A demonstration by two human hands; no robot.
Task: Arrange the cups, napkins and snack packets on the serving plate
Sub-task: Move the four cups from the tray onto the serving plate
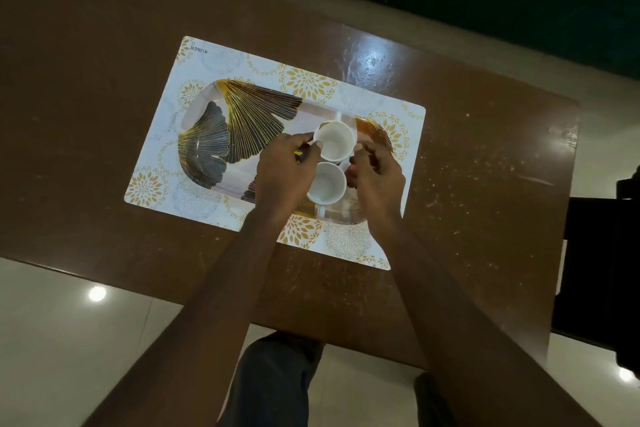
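Observation:
The serving plate (214,135), oblong with dark and gold leaf prints, lies on a patterned placemat. Two empty white cups stand close together on its right part: a far cup (335,140) and a near cup (326,185) with its handle towards me. My left hand (285,173) pinches the far cup's left rim. From the other side, my right hand (377,177) touches the same cup's right rim with curled fingers. A small colourful scrap, perhaps a snack packet, shows under the fingers of each hand. No napkins are in view.
The white and gold placemat (194,62) sits on a brown table (485,166) whose near edge runs across in front of my legs. A dark chair (602,270) stands at the right. Pale floor tiles lie below.

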